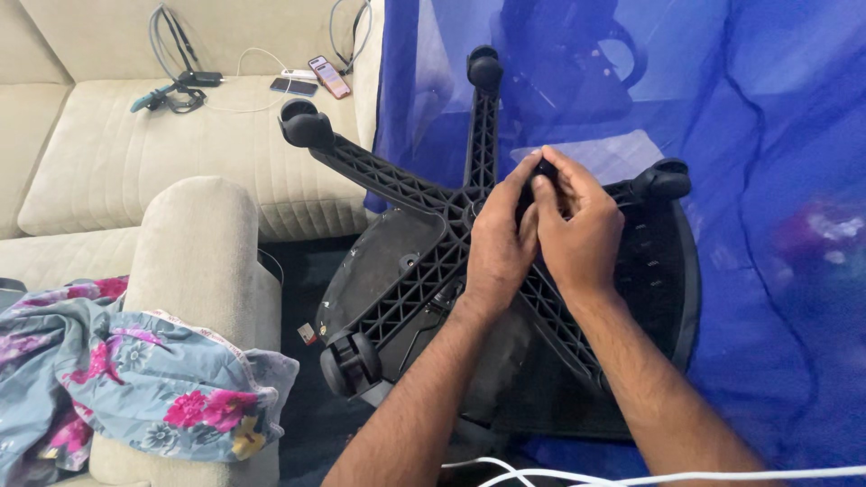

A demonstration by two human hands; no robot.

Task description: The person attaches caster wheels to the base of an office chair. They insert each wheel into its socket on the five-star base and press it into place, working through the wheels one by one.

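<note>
An upturned black office chair shows its star-shaped base [410, 194], ribbed arms spreading out with black caster wheels [307, 126] at their tips. My left hand [496, 243] and my right hand [577, 225] meet over the hub of the base. Both pinch a small black part [544, 168] at the top of the centre column, fingers closed tightly around it. The part is mostly hidden by my fingers. The chair's seat underside [379, 261] lies below the base.
A beige sofa [144, 153] stands at left with two phones [316, 79], cables and a handheld stick on its cushion. A floral cloth [117, 379] drapes over the sofa arm. Blue fabric [776, 180] hangs at right. A white cable [649, 475] runs along the bottom.
</note>
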